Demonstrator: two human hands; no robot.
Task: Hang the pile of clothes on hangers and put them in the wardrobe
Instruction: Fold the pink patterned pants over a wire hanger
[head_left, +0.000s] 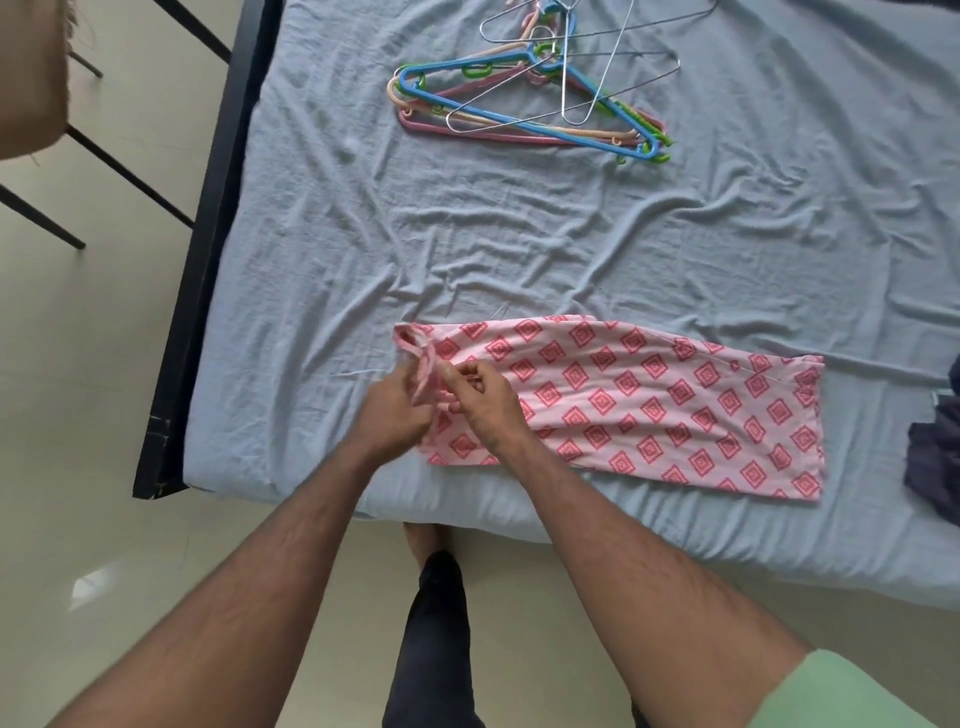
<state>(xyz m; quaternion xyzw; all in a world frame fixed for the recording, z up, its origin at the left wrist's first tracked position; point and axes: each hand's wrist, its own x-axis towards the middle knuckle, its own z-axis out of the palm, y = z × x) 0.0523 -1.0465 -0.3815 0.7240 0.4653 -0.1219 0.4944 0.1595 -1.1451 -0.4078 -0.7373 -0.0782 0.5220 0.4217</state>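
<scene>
Nothing hung yet: both my left hand (397, 410) and right hand (485, 400) pinch the pink garment (649, 405) strap (hangers (530, 98) untouched, dark clothes (935, 452) waiting).

It was a bedroom in a home. A bed (363, 218) with a rumpled grey-blue sheet on a dark frame (208, 249) filled the room. Toward the bed's far side lay a heap of plastic and wire hangers (530, 93); pale glossy floor tiles (78, 415) ran beside the bed.
</scene>
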